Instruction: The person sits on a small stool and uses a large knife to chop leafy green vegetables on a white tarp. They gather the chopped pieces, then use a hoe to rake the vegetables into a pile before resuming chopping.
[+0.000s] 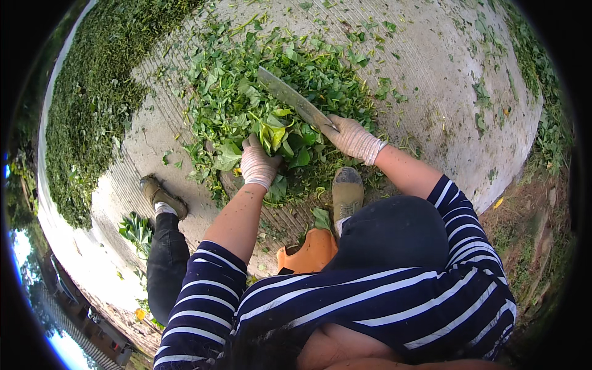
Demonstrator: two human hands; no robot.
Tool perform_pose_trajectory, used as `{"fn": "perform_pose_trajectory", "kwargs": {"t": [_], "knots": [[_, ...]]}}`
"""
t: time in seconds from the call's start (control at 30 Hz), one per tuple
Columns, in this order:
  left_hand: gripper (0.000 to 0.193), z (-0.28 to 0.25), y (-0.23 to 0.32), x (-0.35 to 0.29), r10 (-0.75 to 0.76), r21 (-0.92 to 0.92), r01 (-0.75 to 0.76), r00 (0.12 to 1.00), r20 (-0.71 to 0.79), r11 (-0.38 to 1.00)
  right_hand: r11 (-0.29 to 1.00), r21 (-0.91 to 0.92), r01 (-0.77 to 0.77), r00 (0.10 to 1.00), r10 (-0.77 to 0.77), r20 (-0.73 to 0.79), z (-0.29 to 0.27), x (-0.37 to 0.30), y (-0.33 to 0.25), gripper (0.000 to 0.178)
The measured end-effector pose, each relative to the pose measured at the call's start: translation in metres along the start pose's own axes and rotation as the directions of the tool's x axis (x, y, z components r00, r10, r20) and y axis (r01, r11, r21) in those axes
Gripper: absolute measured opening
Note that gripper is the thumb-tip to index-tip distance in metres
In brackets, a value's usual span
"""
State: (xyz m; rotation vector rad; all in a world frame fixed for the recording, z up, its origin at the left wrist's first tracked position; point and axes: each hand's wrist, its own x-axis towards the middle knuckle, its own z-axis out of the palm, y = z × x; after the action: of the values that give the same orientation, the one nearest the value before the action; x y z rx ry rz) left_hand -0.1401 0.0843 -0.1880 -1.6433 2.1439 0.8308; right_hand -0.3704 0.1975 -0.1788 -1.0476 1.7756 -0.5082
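Green leaves (273,134) in left hand (258,165) lie near the knife (293,97) in right hand (354,138).

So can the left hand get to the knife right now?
Probably not easily: the left hand is busy with a bunch of leaves, and the right hand holds the knife. The blade is close by, though.

Knife (291,95) over a leaf pile (225,74)

Left grip (258,164) clasps a leaf bunch (272,135) on the pile; right grip (354,138) holds the knife above it.

Ridged concrete ground (425,114), sunlit at left; dirt verge (527,231) right.
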Motion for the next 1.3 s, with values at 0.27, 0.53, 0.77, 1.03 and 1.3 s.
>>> {"fn": "perform_pose_trajectory", "kwargs": {"t": [0.27, 0.53, 0.77, 1.03, 1.3], "knots": [[0.06, -0.025, 0.054, 0.056, 0.166, 0.251, -0.098, 0.95, -0.265, 0.963, 0.944, 0.263, 0.199, 0.92, -0.087, -0.383, -0.022, -0.02, -0.024, 0.037], [0.04, -0.011, 0.066, 0.076, 0.082, 0.361, -0.031, 0.989, -0.127, 0.932, 0.984, -0.139, 0.108, 0.977, -0.131, -0.168, -0.001, -0.006, -0.015, 0.032], [0.109, -0.039, 0.052, 0.057, 0.07, 0.18, -0.071, 0.997, 0.015, 0.981, 0.966, -0.254, -0.039, 0.998, 0.026, -0.054, 0.024, 0.022, 0.03, 0.031], [0.088, -0.041, 0.039, 0.046, -0.094, 0.256, 0.062, 0.989, 0.115, 0.965, 0.971, 0.002, 0.239, 0.934, -0.229, -0.275, -0.044, -0.011, -0.072, 0.034], [0.038, -0.042, 0.068, 0.068, -0.083, 0.503, -0.031, 0.976, 0.203, 0.864, 0.957, -0.283, 0.068, 0.997, -0.073, -0.007, -0.01, 0.01, -0.042, 0.032]]}}
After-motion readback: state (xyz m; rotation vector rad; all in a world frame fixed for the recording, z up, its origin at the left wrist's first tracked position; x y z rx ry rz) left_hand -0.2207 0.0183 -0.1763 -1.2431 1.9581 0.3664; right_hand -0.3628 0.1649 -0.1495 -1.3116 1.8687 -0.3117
